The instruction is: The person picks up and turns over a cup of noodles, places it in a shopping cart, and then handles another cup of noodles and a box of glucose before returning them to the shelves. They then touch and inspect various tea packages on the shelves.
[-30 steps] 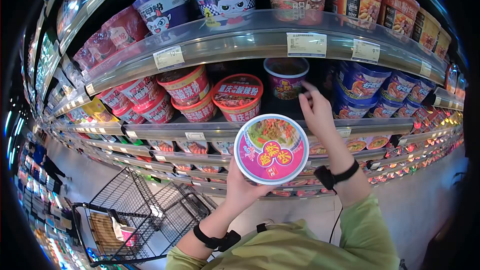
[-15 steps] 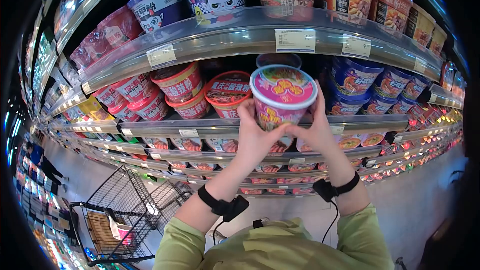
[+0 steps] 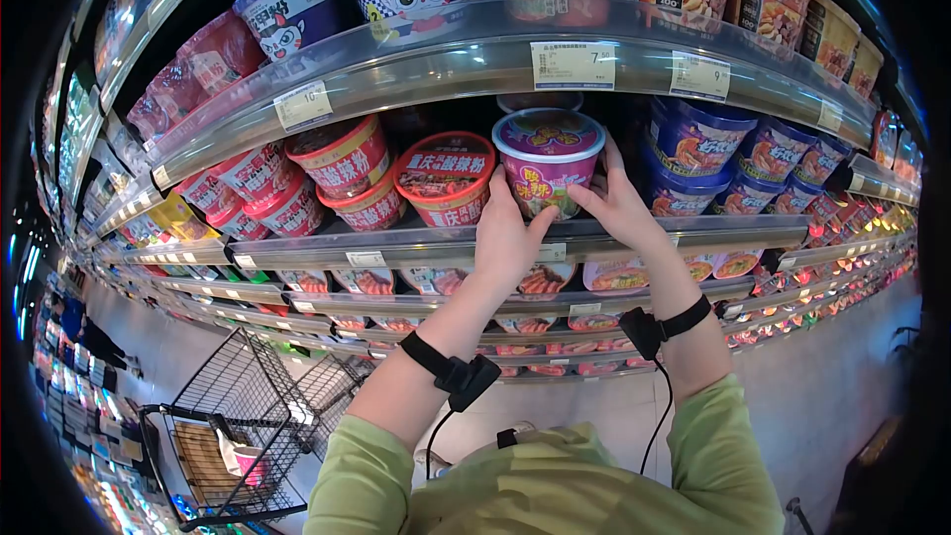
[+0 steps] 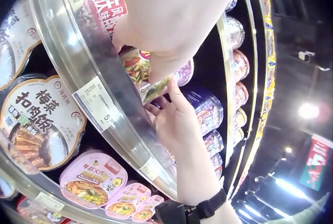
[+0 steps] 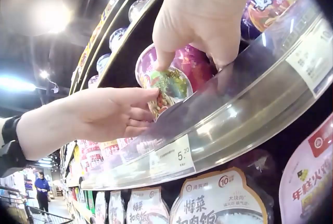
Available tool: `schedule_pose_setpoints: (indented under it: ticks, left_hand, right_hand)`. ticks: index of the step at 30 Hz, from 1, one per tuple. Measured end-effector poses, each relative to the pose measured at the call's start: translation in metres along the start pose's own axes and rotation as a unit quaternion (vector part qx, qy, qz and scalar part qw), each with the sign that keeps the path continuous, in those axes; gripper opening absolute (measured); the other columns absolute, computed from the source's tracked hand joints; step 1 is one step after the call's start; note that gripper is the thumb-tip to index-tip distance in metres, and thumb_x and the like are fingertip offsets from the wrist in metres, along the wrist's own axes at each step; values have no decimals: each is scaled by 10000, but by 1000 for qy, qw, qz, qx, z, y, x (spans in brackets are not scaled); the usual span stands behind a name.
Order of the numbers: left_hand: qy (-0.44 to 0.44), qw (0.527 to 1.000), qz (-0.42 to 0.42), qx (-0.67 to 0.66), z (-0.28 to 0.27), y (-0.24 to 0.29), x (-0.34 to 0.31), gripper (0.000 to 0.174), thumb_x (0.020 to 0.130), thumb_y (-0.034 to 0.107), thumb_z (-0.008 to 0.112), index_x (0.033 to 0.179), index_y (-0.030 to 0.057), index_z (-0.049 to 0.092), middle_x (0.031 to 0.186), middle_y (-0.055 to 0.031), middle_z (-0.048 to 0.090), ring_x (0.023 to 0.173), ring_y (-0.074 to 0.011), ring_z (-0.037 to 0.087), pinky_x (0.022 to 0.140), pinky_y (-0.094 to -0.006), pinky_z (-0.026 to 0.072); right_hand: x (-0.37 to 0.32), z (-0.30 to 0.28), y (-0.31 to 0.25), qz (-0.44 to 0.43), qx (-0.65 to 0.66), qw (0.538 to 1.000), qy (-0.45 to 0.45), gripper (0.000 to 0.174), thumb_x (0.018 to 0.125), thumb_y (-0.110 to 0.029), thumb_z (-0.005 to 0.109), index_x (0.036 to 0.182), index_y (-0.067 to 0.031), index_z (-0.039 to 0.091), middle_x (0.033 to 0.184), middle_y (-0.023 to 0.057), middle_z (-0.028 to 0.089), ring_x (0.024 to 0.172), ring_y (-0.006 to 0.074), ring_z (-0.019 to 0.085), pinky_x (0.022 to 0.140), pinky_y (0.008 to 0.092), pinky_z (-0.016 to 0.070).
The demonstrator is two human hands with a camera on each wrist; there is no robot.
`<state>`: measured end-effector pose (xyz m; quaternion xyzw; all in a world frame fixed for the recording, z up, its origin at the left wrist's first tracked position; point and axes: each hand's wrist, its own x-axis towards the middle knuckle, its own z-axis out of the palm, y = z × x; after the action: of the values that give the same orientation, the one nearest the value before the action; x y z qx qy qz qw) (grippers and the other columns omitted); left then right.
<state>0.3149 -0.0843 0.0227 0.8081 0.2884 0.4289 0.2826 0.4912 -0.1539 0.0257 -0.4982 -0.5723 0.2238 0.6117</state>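
A purple instant noodle cup stands upright on the middle shelf, its lid facing up. My left hand holds its left side, thumb at the front near the base. On the other side my right hand grips it, with its thumb against the front wall. In the right wrist view, the vegetable picture on the cup shows between the two hands. Right behind it sits another cup, mostly hidden. Red noodle tubs stand close to my left hand, and blue cups are stacked to the right.
A shelf with price tags and larger tubs juts out above the cup. The clear front lip runs below my hands. Lower shelves carry boxed meals. A black wire cart stands at the lower left, with a person beyond.
The noodle cup has gone from my left hand, up to the shelf and in front of the rear cup. My right hand came off the rear cup and joined the left on this one.
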Motion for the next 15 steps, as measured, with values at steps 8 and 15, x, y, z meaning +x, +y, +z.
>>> schedule_pose_setpoints:
  ticks: [8, 15]
  left_hand:
    - [-19, 996, -61, 54, 2, 6, 1, 761, 735, 174, 803, 1293, -38, 332, 1041, -291, 636, 1000, -435, 635, 827, -456, 520]
    - [4, 1000, 2, -13, 0, -5, -8, 873, 762, 117, 738, 1417, -43, 183, 1161, -348, 582, 1087, -460, 595, 908, -467, 497]
  right_hand:
    - [-5, -7, 7, -108, -217, 970, 21, 976, 815, -108, 710, 1536, -29, 57, 1546, 278, 186, 1450, 417, 199, 1175, 453, 225]
    - [-9, -2, -12, -87, -262, 960, 51, 926, 803, -228, 779, 1500, -33, 201, 1525, 282, 247, 1428, 439, 248, 1153, 467, 268]
